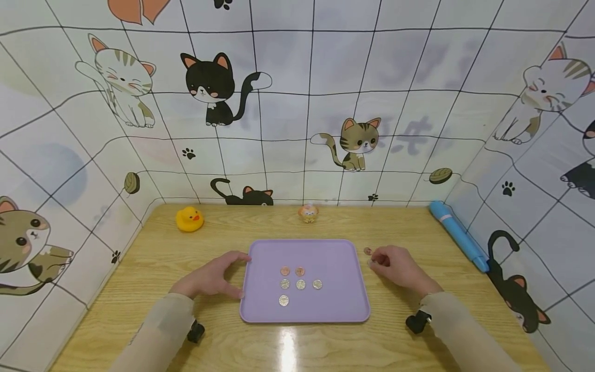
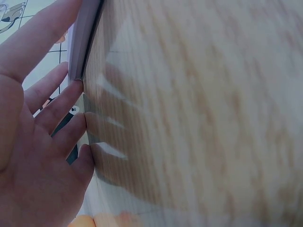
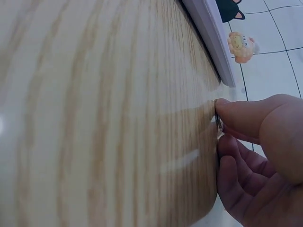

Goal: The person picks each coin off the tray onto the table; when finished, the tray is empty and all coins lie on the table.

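L hand [image 1: 211, 276] spread @ tray [image 1: 341, 305] edge; R hand [image 1: 398, 264] pinching coin [image 3: 219, 123]; tray coins [image 1: 300, 284]: txt too sm to read

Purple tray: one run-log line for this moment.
left hand: touching purple tray, left rim; right hand: pinching coin; on tray: two copper coins, four silver coins; on table: loose copper coin

We have both sleeved forearms [image 1: 155, 330] over the worktop [image 1: 348, 349], in from its near-edge side. Left hand [image 1: 214, 274], nearer the left edge: fingers [image 2: 61, 102] loosely extended and spread, thumb well apart, palm turned inward. Right hand [image 1: 397, 264], nearer the right edge: thumb and fingertip pinching, other fingers curled in, back of hand up.
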Demonstrator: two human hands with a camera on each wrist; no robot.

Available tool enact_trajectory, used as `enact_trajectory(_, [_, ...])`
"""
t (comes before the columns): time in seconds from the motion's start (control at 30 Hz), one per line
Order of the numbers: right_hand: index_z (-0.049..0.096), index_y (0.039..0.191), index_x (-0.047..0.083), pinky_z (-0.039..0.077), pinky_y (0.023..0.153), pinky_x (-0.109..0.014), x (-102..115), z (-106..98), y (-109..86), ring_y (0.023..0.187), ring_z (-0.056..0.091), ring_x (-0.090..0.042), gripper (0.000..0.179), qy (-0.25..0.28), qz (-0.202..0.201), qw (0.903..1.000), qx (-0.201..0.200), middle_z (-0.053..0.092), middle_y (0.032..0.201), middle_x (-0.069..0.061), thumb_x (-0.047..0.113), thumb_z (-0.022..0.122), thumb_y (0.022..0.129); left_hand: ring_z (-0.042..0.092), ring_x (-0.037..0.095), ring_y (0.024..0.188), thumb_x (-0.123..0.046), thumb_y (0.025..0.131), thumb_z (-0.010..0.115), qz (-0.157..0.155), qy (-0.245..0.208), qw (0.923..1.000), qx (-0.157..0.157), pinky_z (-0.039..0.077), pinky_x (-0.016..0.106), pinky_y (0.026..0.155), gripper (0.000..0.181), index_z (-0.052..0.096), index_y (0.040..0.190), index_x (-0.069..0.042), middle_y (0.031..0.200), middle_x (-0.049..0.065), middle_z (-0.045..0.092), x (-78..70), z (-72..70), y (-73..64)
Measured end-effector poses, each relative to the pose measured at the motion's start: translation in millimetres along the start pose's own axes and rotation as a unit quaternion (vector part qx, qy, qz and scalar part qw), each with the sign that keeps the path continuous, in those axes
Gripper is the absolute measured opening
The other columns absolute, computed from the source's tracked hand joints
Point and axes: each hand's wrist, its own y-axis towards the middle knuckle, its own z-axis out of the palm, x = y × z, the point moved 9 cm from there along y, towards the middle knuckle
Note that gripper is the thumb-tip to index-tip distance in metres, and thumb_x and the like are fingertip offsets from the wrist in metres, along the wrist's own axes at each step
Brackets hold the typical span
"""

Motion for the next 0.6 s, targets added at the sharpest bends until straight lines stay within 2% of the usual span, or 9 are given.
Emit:
enact_trajectory(0.2, [0.075, 0.102, 0.011, 0.051, 0.069, -0.032, -2.4, 0.6, 0.8, 0.077, 0.056, -0.013, 0.01, 0.005, 0.007, 1.0, -0.003, 0.066, 0.089, 0.002, 0.019, 0.077, 0.096, 0.033, 0.041, 0.153, -0.035, 0.073, 0.097, 0.003, 0.001, 1.0, -0.001, 0.022, 0.067, 0.125, 0.091, 0.052, 0.151, -0.021, 0.163, 0.01, 0.043, 1.6, -0.2, -0.2])
enact_trajectory(0.6, [0.075, 0.103, 0.011, 0.051, 0.069, -0.032, -3.5, 0.2, 1.2, 0.076, 0.056, -0.012, 0.01, 0.006, -0.006, 1.0, -0.005, 0.066, 0.089, 0.003, 0.019, 0.076, 0.096, 0.034, 0.041, 0.152, -0.036, 0.073, 0.097, 0.008, 0.01, 0.9999, -0.001, 0.022, 0.067, 0.124, 0.091, 0.052, 0.151, -0.02, 0.163, 0.011, 0.043, 1.2, 0.2, 1.0])
